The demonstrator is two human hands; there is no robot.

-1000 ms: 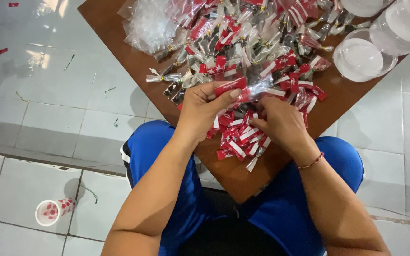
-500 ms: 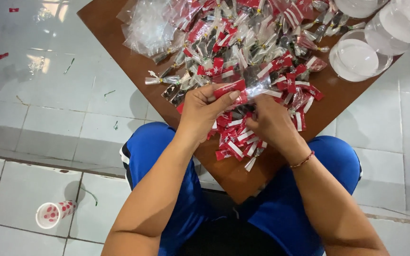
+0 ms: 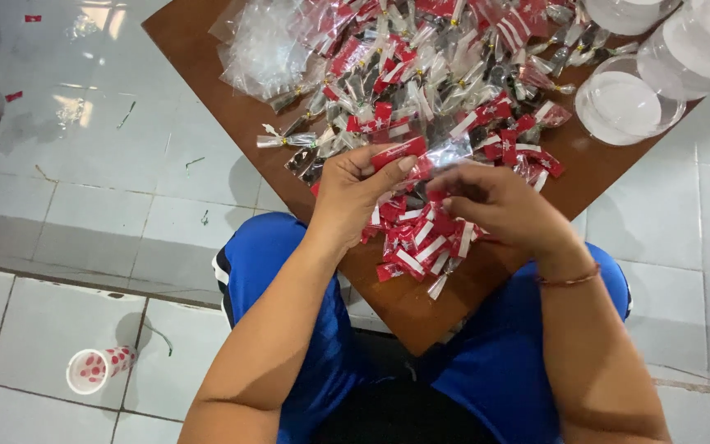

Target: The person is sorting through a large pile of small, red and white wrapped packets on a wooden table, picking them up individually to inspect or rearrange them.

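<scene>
Head view: left hand [image 3: 353,197] pinched red packet [image 3: 398,151] with clear wrap, above near edge of brown table [image 3: 207,49]. Right hand [image 3: 499,205] fingers curled just beside packet's clear end; grip unclear. Packet pile [image 3: 421,238] lay under both hands. Clear lids [image 3: 626,103] sat at table's right edge.

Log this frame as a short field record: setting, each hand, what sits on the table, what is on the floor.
setting: person seated at a brown wooden table on a white tiled floor
left hand: fingers pinch a red label strip on a small clear bag
right hand: raised beside the bag, fingers at its open end
table: heap of tied clear packets; loose red-and-white labels; clear round lidded containers
floor: white cup with red dots, lying on its side
</scene>
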